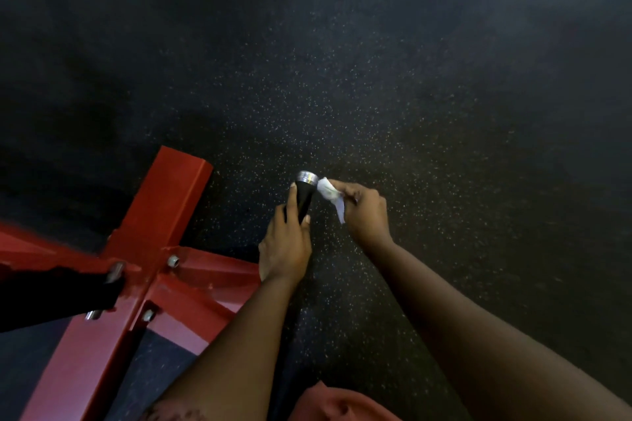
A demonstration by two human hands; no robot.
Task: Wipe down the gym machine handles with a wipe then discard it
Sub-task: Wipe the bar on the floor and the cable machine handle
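At far left we see a red steel frame (154,243), its beams crossing at a joint held by bright bolts (173,261). A black bar (54,297) lies across the lower left of that joint. It is blurred, and we cannot tell what it belongs to.

Moving right, we come to the left hand (285,244), reaching up from the bottom of the view. It grips the handle (304,198): the forefinger runs up the handle's left side and the thumb lies against its right side lower down. The other fingers are hidden behind the hand. The handle is a short black grip, nearly upright in the view with its top leaning a little to the right. We see it against the floor, just right of the frame and apart from it. A shiny metal cap (306,177) tops it.

Just right of the cap we find the wipe (329,194), white and bunched. It touches the upper right side of the handle under the cap, and a loose corner hangs down. The right hand (366,214) pinches it between thumb and curled fingers, and the hand itself sits beside the handle, not around it.

Behind everything spreads the floor (444,96), dark rubber with pale flecks. At the bottom edge, between the forearms, we see a fold of reddish cloth (342,403).
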